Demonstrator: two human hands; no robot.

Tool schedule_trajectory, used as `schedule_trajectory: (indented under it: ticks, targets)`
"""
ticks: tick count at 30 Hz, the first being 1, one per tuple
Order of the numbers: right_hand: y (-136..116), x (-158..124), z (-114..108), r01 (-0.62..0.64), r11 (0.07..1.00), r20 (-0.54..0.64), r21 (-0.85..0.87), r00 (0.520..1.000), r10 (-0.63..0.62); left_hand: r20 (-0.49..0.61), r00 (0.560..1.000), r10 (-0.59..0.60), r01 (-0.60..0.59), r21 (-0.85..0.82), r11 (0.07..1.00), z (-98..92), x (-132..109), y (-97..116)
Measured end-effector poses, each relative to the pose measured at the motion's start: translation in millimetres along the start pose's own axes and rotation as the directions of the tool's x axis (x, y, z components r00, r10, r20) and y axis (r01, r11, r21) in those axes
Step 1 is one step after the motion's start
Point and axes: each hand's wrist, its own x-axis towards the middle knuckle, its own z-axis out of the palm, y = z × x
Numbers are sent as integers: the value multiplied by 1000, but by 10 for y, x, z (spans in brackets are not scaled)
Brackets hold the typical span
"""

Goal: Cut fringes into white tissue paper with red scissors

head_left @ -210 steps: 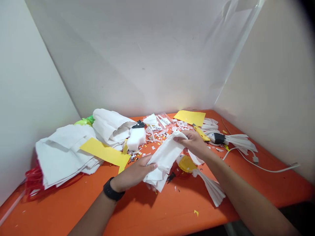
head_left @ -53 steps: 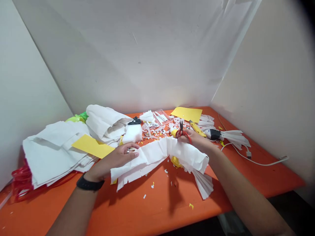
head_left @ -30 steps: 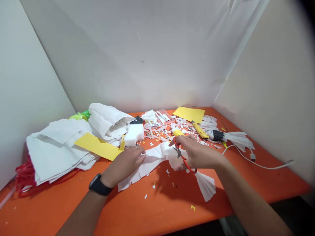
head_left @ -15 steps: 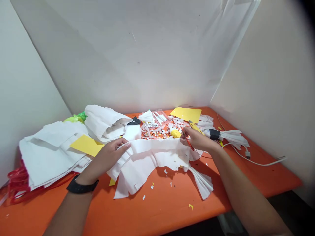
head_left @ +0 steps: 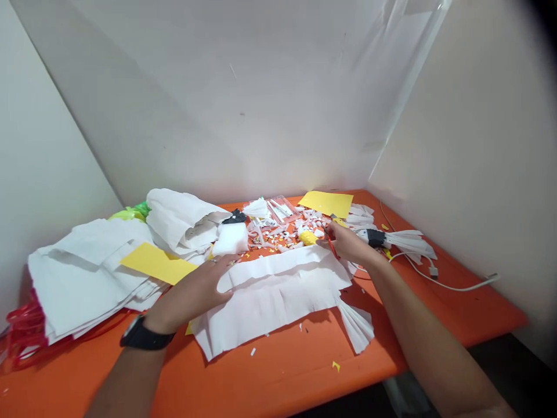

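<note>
A long white crepe-like paper strip [head_left: 278, 296] lies across the orange table in front of me, its far edge folded over. My left hand [head_left: 198, 290], with a black watch on the wrist, rests at the strip's left end with thumb and fingers apart. At the strip's far right corner is my right hand [head_left: 343, 241], its fingers closed round red-handled scissors [head_left: 333, 247]. The scissors' blades point away from me, toward the scraps. A pleated white paper piece [head_left: 355, 325] lies at the strip's right end.
White paper sheets [head_left: 87, 278] and yellow paper [head_left: 156, 263] lie at the left, by red ribbon [head_left: 28, 331]. Scraps and a clear case [head_left: 282, 209] sit farther back. A black-banded white bundle [head_left: 376, 238] and a white cable [head_left: 461, 288] are at the right.
The strip has been spread flatter and its near edge has come down. My left hand has opened and moved onto its left end. My right hand still holds the scissors.
</note>
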Motion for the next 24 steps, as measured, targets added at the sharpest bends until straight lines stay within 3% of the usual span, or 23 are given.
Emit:
schedule_trajectory:
  ticks: [6, 10, 15, 20, 24]
  targets:
    - [-96, -149, -157, 135, 991, 135, -26, 982, -130, -29, 1000, -10, 11, 53, 999, -23, 15, 69]
    - [-90, -181, -159, 151, 986, 212, -65, 968, -134, -9, 998, -57, 57, 33, 998, -88, 14, 168]
    - [-91, -153, -133, 130, 991, 224, -31, 967, -119, -44, 999, -14, 17, 67, 998, -63, 24, 169]
    - [-151, -158, -203, 221, 973, 245, 69, 941, -232, -60, 996, 70, -62, 114, 992, -13, 41, 208]
    - [-165, -146, -176, 268, 963, 135, 28, 954, -269, 5, 993, 121, -119, 187, 975, 79, 68, 308]
